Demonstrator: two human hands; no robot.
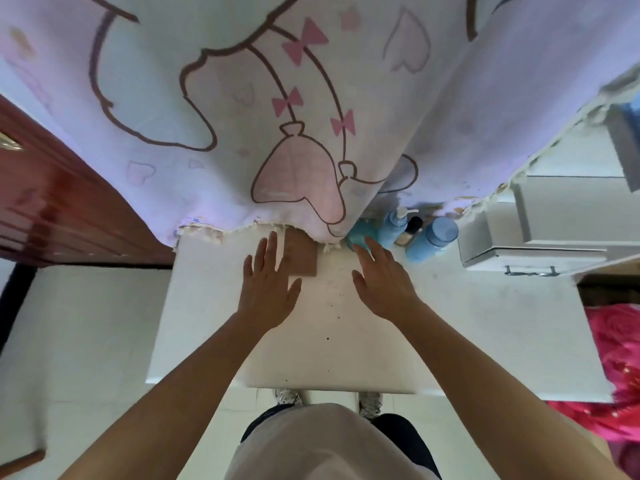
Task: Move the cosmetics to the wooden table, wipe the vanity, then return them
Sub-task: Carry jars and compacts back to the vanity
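Observation:
The white vanity top (332, 327) lies below me, speckled with dark crumbs. A flat brown palette (302, 254) rests at its back, and my left hand (268, 282) hovers over its near left corner with fingers straight. My right hand (382, 278) reaches with straight fingers toward a teal jar (358, 233) half hidden under the curtain, its fingertips at the jar. Beside the jar stand a blue pump bottle (393, 225), a small dark-capped bottle (410, 230) and a larger blue bottle (433, 239).
A printed lilac curtain (277, 116) hangs over the back of the vanity. White drawer units (540, 233) stand at the right. A dark red wooden door (59, 209) is at the left, pink fabric (613, 358) at the right edge, and white floor tiles below.

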